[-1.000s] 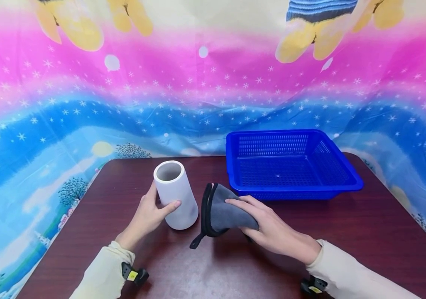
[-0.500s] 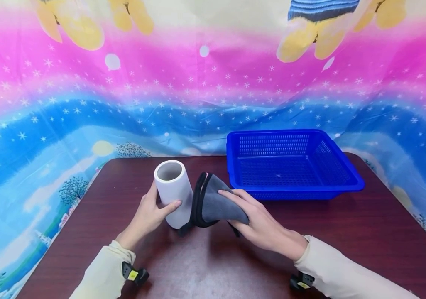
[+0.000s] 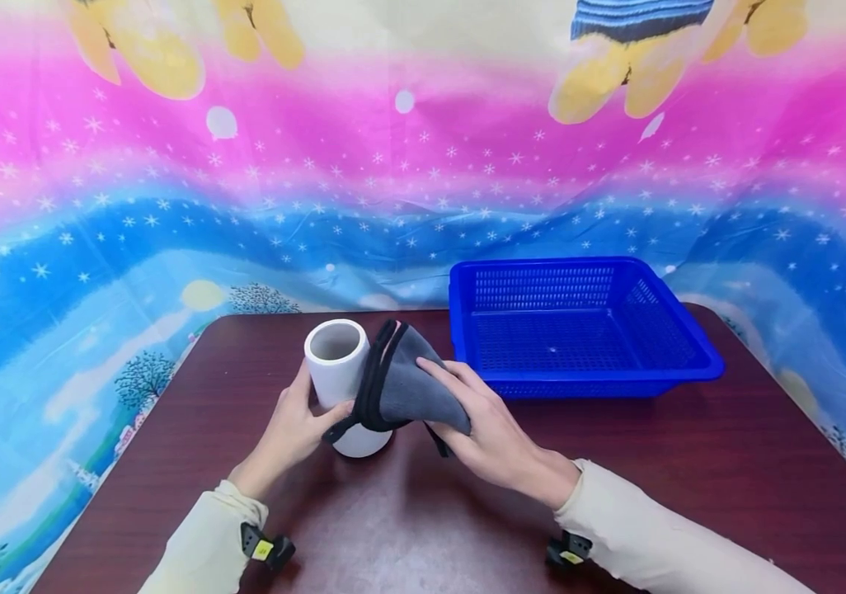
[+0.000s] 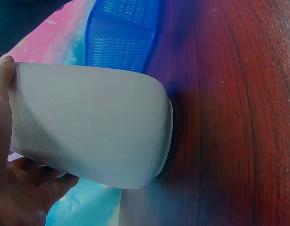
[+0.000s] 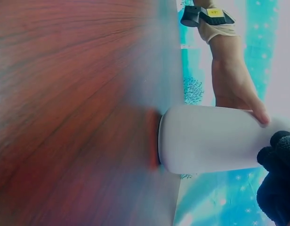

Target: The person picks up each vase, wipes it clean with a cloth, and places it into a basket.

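Over the last second I've brought the grey cloth point(image 3: 417, 384) leftward and up a little, from the basket's near side over to the white vase point(image 3: 334, 384); its black-edged mouth now overlaps the vase's right flank in my head view, where before there was a gap. The vase itself has hardly shifted: it is upright, mouth up, left of the middle of the worktop point(image 3: 467, 528), some way in from the far edge, its base down at the wood, though I can't tell whether it sits quite flat. I'd judge that bringing the cloth to the vase is the step in hand, and that the approach is about done; whether cloth and vase actually touch I can't settle, since one wrist view shows them overlapping and the other leaves a strip of backdrop point(image 4: 72, 55) between. My left hand point(image 3: 293, 429) is curled around the vase's left side, thumb across the near face and fingers behind, clamped enough to steady it. My right hand point(image 3: 493, 433) grips the cloth's narrow end, fingers laid over the top and thumb underneath, so the wide end flares toward the vase and the loop point(image 3: 340, 431) hangs near my left thumb. The blue basket point(image 3: 586, 376) sits by the far right corner, with neither hand on it.
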Available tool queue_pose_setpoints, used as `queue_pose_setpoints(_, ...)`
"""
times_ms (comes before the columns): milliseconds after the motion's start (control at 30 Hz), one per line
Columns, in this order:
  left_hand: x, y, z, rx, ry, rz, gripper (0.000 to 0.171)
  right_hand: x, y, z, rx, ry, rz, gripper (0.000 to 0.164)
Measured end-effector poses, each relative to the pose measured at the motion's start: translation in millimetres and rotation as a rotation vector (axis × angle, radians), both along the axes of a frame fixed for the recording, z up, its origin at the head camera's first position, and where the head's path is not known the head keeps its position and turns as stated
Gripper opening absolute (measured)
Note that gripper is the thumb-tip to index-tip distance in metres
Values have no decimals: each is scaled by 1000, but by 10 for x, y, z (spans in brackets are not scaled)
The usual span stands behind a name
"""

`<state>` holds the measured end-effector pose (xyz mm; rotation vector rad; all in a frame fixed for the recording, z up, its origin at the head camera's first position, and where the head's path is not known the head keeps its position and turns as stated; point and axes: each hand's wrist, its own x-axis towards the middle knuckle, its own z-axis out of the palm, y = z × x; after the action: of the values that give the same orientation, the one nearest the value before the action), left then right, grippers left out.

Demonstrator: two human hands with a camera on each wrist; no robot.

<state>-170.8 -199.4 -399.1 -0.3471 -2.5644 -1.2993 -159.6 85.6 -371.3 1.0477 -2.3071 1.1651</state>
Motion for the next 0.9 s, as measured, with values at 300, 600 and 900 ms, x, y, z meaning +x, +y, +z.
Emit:
queue_pose_setpoints(300, -17, -2, -17, -10, 29, 11, 70, -28, -151, -34, 30, 28, 6, 70)
queue_pose_setpoints(600, -29, -24, -36, 0, 53, -16, 66, -97, -259, -78, 102, -21, -1, 74)
queue_pose_setpoints(900, -14, -14, -16, 12, 34, -11, 65, -132, -340, -63, 133, -30, -3, 73)
